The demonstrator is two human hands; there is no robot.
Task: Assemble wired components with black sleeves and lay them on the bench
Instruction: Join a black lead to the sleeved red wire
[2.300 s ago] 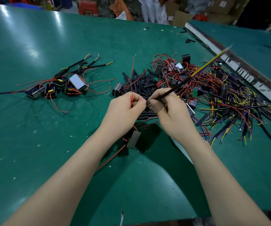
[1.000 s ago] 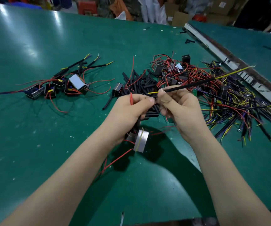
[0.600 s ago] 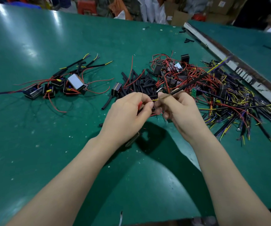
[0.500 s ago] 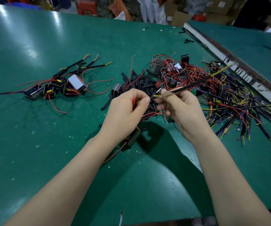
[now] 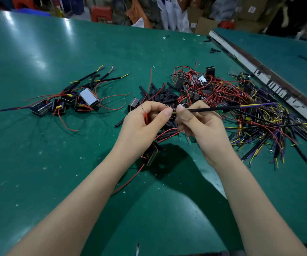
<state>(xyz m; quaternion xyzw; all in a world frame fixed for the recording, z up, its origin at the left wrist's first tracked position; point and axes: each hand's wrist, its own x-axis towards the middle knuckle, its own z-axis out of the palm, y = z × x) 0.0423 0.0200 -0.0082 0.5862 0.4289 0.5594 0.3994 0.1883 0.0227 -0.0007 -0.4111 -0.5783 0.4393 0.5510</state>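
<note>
The green bench (image 5: 38,163) carried three separate groups, probably so that stock and finished work would not mix. At about two o'clock from the hands lay the big tangle of loose wires (image 5: 270,130), red, yellow and purple, within the right hand's reach. At twelve o'clock, just beyond the fingers, sat the heap of cut black sleeves (image 5: 160,95), with bare components (image 5: 191,85) among red leads behind it. At ten o'clock, well apart, the finished units (image 5: 69,102) lay in a cluster with their sleeved leads fanned outward, apparently the laying-down spot.

The left hand (image 5: 141,124) was closed, thumb and forefinger pinching a fine red lead (image 5: 145,117). Its component (image 5: 151,154) hung below the wrist at six o'clock, seemingly just off the bench, though contact could not be judged. The right hand (image 5: 198,124) was curled round a sleeved wire (image 5: 213,108), which ran out toward three o'clock with its yellow and purple end showing past the sleeve.

The two pinches met tip to tip, likely so the bare ends could be joined before a sleeve was slid over the joint.
</note>
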